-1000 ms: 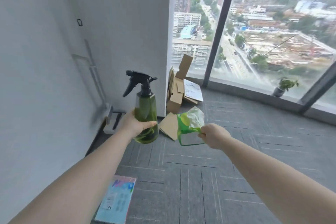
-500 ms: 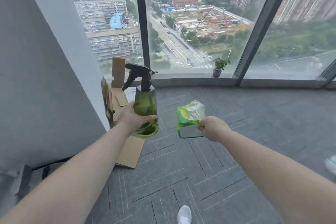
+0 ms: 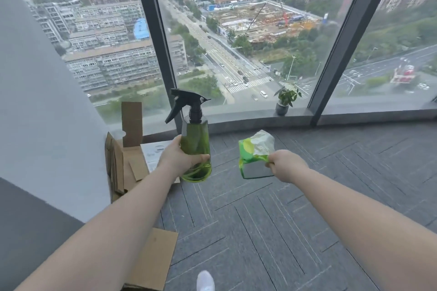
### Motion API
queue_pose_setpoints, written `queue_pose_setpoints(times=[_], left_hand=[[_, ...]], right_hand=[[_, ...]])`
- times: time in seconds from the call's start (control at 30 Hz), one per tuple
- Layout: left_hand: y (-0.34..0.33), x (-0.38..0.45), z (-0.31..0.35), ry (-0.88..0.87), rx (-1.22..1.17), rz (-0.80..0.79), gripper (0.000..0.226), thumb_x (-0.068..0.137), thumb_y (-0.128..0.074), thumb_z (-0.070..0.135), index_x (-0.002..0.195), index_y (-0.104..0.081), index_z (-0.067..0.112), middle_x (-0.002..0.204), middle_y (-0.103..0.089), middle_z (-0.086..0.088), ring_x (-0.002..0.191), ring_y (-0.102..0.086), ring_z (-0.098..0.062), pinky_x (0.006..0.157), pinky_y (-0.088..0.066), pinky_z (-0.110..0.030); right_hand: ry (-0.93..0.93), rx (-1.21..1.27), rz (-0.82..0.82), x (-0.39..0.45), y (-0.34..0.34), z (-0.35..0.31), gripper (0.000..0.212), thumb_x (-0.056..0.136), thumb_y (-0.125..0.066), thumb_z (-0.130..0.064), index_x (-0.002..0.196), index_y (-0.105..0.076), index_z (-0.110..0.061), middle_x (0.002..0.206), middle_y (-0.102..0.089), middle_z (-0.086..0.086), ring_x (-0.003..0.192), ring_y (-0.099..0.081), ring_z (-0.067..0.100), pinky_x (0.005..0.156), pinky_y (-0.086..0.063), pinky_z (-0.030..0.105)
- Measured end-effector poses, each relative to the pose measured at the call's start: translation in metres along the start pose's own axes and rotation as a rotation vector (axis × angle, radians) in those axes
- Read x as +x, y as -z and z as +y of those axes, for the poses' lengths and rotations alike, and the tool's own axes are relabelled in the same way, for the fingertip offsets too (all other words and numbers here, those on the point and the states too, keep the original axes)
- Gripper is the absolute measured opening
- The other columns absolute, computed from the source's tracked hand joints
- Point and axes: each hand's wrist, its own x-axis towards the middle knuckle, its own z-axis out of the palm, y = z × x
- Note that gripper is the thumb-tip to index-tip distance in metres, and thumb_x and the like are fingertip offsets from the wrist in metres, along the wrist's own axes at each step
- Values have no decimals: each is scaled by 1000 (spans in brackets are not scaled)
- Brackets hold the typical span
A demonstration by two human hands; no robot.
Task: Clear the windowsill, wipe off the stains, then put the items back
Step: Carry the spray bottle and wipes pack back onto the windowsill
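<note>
Windowsill [image 3: 248,114] beyond open carpet [image 3: 272,208]; hands clamped on spray bottle [image 3: 195,149], wipes pack [image 3: 254,155].

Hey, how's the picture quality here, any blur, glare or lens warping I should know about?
Head view: soft daylight from the windows, no harsh shadows; wide-angle bending in the window frame; spray bottle and potted plant fairly sharp; the shoe at the bottom edge smeared.

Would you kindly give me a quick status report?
Left hand holds spray bottle. Right hand holds wipes pack. Potted plant on windowsill.
</note>
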Motion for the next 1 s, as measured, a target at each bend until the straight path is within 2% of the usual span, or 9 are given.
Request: queue_pose_setpoints(times=[0.1,0.27,0.43,0.53,0.63,0.8,0.9,1.0], left_hand=[[-12,79,23,-21,5,-42,72,50,-90,46,108,-48,35,108,-61,10,105,-59,-21,95,-50,-40],[-31,216,64,-54,25,-86,75,45,-89,52,106,-47,38,107,-65,9,101,-63,-22,91,-53,-43],[-44,318,106,-60,43,-90,87,48,-90,47,123,-50,32,107,-65,10,100,-63,-20,92,-53,-40],[-53,374,125,-35,112,-98,90,46,-89,52,125,-48,34,109,-65,9,101,-63,-22,91,-54,-42],[-68,430,138,-20,123,-90,86,46,-87,54,122,-49,36,107,-63,10,101,-62,-22,90,-54,-42],[-92,510,157,58,113,-27,76,49,-88,51,113,-49,38,101,-62,13,99,-61,-20,88,-54,-39],[-106,555,168,93,125,-8,69,53,-88,47,108,-47,38,93,-60,17,93,-60,-17,79,-53,-31],[-120,591,178,108,131,-13,66,59,-87,44,111,-47,36,98,-58,14,93,-56,-16,77,-46,-27]], right_hand=[[-16,-3,14,63,25,6,26,99,-44,-29,104,-64,-14,104,-60,7,95,-59,29,78,-48,32],[-90,7,7,176,62,18,23,99,-44,-26,105,-65,-15,111,-62,7,101,-60,29,83,-50,34],[-131,30,8,271,96,32,22,98,-45,-25,104,-65,-16,110,-62,8,100,-60,30,83,-51,35],[-154,38,-29,325,111,44,22,99,-45,-24,104,-65,-16,109,-63,8,98,-61,30,79,-48,32],[-130,24,-52,392,121,57,22,99,-46,-26,105,-65,-16,107,-64,8,94,-60,29,79,-46,32],[-36,31,-120,514,135,76,25,98,-46,-28,109,-65,-16,110,-65,7,99,-62,30,86,-51,34],[19,6,-153,573,142,85,25,99,-43,-27,108,-64,-16,110,-64,8,100,-61,29,79,-48,34],[9,-12,-146,618,146,95,22,98,-45,-24,106,-65,-18,107,-64,8,91,-59,28,73,-45,31]])
